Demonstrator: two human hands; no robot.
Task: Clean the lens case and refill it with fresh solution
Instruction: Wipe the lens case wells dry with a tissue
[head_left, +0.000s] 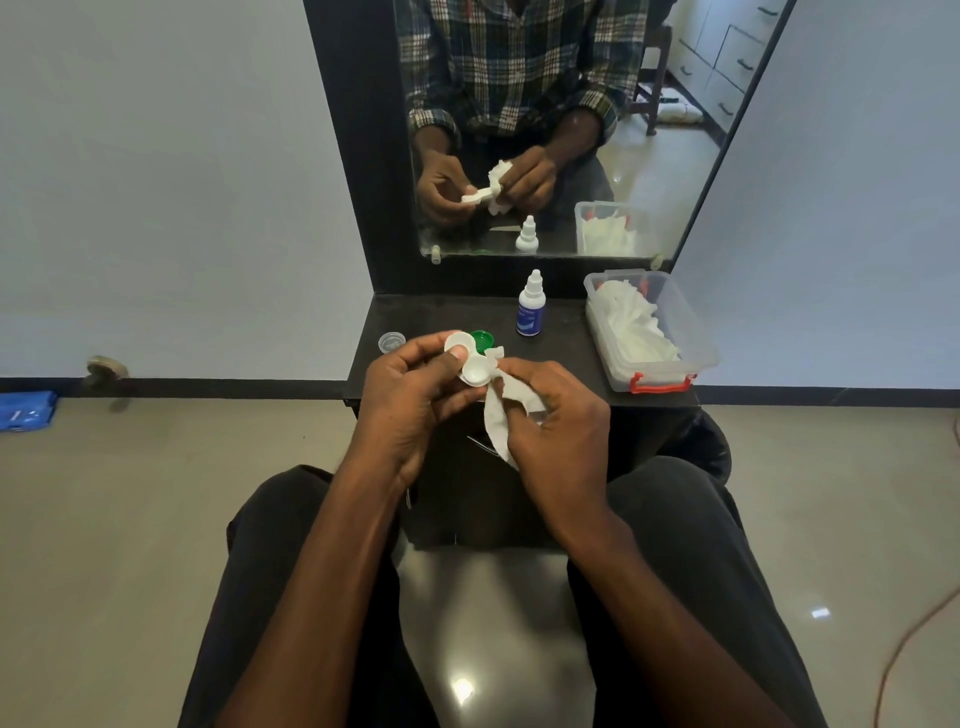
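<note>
I hold the case (467, 358) at centre frame, above the desk's (566, 353) near edge. My left hand (410, 395) grips its upper-left well, thumb across the bridge. Its long axis runs upper left to lower right, so the free lower-right well points at my right hand (556, 426), the nearer one. Those fingers (519, 371) pinch a tissue (498, 415), touching that well's right rim. Wiping inside it looks like the next step. The bottle (531, 312) stands behind, upper right, untouched.
</note>
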